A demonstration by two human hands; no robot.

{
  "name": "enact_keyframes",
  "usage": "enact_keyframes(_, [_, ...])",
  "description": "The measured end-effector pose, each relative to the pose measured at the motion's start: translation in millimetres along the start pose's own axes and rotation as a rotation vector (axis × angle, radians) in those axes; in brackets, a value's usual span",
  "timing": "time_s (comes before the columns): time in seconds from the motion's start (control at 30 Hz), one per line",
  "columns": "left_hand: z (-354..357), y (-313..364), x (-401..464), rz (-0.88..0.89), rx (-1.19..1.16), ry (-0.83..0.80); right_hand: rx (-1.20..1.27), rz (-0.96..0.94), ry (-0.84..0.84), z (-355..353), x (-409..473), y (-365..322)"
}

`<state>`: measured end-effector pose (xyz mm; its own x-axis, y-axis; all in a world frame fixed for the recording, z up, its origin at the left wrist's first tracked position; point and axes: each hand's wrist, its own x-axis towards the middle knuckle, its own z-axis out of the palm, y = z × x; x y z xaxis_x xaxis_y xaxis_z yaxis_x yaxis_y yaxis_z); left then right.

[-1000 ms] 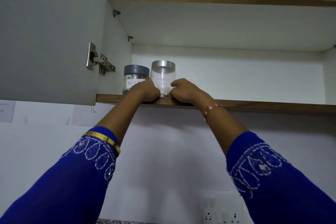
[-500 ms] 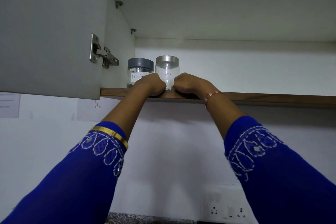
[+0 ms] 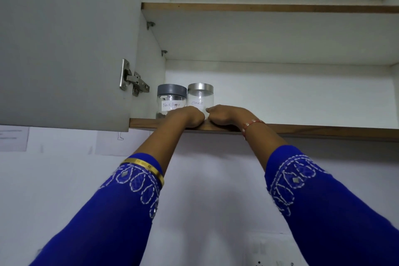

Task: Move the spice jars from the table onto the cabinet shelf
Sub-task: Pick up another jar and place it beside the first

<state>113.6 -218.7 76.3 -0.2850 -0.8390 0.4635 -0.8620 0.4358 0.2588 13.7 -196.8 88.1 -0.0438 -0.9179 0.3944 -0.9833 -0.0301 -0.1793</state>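
Observation:
Two clear spice jars stand side by side at the left end of the lower cabinet shelf (image 3: pixel 323 132). The black pepper jar (image 3: pixel 171 97) has a grey lid and a white label. To its right, touching it or nearly so, is the cloves jar (image 3: pixel 200 96) with a silver lid. My left hand (image 3: pixel 187 116) and my right hand (image 3: pixel 226 115) are curled against the base of the cloves jar from either side, knuckles almost meeting over the shelf edge. Their fingertips and the jar's bottom are hidden.
The open cabinet door (image 3: pixel 64 49) hangs at the left on a metal hinge (image 3: pixel 134 80). An upper shelf (image 3: pixel 259 7) runs above. To the right of the jars the lower shelf is bare. Papers (image 3: pixel 13 138) are stuck on the wall below.
My hands have drawn closer together in front of the cloves jar. The view has tilted up and down. Both jars stay in place on the shelf.

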Motion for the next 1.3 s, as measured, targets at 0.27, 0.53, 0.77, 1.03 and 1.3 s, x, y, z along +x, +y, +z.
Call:
enact_keyframes(0.27, [-5.6,-1.6,2.5,0.013,-0.028,-0.095,0.057,0.026,0.024,-5.0,12.3,3.5])
enact_keyframes(0.53, [-5.6,-6.7,10.2,-0.04,-0.101,-0.083,-0.005,0.029,-0.049,-3.7,21.9,0.7])
enact_keyframes(0.77, [3.5,-7.8,8.7,0.001,-0.036,0.034,0.096,0.081,0.179,5.5,16.2,2.6])
enact_keyframes(1.03, [30.6,-14.3,-26.0,0.096,0.077,0.551,-0.083,0.039,0.465,26.0,-21.3,9.0])
enact_keyframes(1.3, [78.9,-10.7,-95.8,0.301,-0.436,0.507,-0.21,-0.106,0.41,71.4,-114.4,35.3])
